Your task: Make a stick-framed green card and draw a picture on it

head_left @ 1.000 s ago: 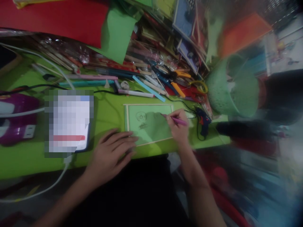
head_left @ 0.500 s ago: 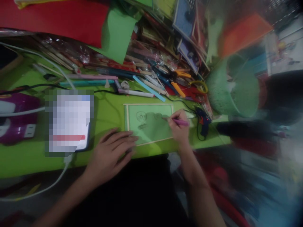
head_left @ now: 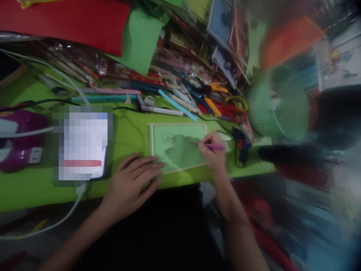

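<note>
A green sheet (head_left: 180, 160) edged with thin pale sticks lies on the green table. On its left half is a dark line drawing (head_left: 168, 139) with a round shape, and fainter marks show to the right. My right hand (head_left: 213, 152) grips a purple pen (head_left: 213, 145), its tip pointing left at the sheet's surface. Whether the tip touches cannot be made out. My left hand (head_left: 138, 180) lies flat with fingers stretched, the fingertips over the sheet's lower left corner.
Left of the sheet is a phone (head_left: 97, 173) with a blurred screen and a white cable. A glue gun (head_left: 241, 146) lies at the right, near a green bucket (head_left: 282, 109). Behind are pliers (head_left: 213, 105), a white marker (head_left: 163, 110) and piled sticks.
The pen tip has shifted slightly left and down over the sheet. My left hand stays in place.
</note>
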`<state>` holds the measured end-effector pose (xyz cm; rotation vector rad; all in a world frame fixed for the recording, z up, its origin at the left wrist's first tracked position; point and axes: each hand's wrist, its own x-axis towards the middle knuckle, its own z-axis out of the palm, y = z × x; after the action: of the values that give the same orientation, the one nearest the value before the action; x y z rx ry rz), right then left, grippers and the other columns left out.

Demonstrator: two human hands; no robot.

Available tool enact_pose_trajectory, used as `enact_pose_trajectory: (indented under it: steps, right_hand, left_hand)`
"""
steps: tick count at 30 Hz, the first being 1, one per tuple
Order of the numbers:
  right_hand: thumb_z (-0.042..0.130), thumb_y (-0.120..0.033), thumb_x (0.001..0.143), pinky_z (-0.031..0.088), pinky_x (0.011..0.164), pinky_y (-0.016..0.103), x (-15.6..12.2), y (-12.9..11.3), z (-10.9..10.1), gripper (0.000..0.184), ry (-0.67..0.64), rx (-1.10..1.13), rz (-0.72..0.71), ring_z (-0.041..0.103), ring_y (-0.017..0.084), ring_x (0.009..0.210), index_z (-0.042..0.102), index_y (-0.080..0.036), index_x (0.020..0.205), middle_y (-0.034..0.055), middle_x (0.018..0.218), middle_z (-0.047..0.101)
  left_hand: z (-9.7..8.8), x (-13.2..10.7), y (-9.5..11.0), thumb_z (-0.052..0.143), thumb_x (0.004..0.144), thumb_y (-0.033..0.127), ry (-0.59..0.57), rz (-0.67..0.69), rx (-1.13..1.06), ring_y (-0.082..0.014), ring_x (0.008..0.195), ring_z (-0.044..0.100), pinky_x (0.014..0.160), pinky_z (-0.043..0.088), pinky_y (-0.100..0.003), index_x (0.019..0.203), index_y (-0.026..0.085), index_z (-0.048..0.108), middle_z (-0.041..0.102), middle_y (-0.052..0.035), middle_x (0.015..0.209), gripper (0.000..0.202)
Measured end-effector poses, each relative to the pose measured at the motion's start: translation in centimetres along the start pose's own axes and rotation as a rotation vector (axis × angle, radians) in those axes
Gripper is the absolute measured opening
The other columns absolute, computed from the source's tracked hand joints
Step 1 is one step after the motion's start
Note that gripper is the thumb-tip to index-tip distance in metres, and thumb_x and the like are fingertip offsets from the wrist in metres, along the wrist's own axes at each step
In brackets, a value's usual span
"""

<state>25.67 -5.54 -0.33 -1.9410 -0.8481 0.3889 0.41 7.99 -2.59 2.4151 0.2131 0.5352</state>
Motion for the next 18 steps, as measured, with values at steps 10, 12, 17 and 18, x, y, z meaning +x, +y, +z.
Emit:
enact_pose_trajectory:
  steps: [10,12,17,18]
  right_hand:
    - [0.067,-0.028,0.078,0.037,0.055,0.027,0.27,-0.26,0.05,0.011,-0.072,0.016,0.015,0.049,0.014,0.060,0.058,-0.024,0.075,-0.0042,0.065,0.056]
    - [0.068,-0.028,0.079,0.037,0.055,0.027,0.31,-0.38,0.09,0.011,-0.080,0.018,0.018,0.050,0.014,0.060,0.058,-0.024,0.075,-0.0041,0.066,0.057]
    - [0.070,-0.026,0.081,0.040,0.056,0.026,0.31,-0.29,0.12,0.009,-0.097,0.043,-0.002,0.054,0.013,0.062,0.062,-0.023,0.079,-0.0038,0.070,0.062]
    - [0.072,-0.026,0.082,0.042,0.057,0.026,0.27,-0.13,0.11,0.010,-0.082,0.065,-0.005,0.055,0.013,0.063,0.062,-0.023,0.080,-0.0036,0.071,0.063]
  left_hand:
    - [0.04,-0.09,-0.06,0.060,0.101,0.024,0.001,-0.006,-0.010,-0.0259,0.123,0.069,0.113,0.041,-0.050,0.114,0.025,0.064,0.079,-0.0005,0.122,0.014]
    - [0.08,-0.10,-0.08,0.060,0.100,0.024,0.002,-0.004,-0.013,-0.0259,0.123,0.069,0.114,0.041,-0.050,0.114,0.024,0.065,0.079,-0.0008,0.121,0.014]
    - [0.10,-0.08,-0.02,0.060,0.100,0.025,0.003,-0.008,-0.017,-0.0254,0.122,0.069,0.114,0.042,-0.050,0.113,0.024,0.065,0.079,-0.0005,0.121,0.014]
    - [0.10,-0.08,-0.01,0.060,0.100,0.025,0.005,-0.012,-0.020,-0.0254,0.122,0.069,0.114,0.042,-0.050,0.113,0.024,0.066,0.079,-0.0004,0.121,0.014]
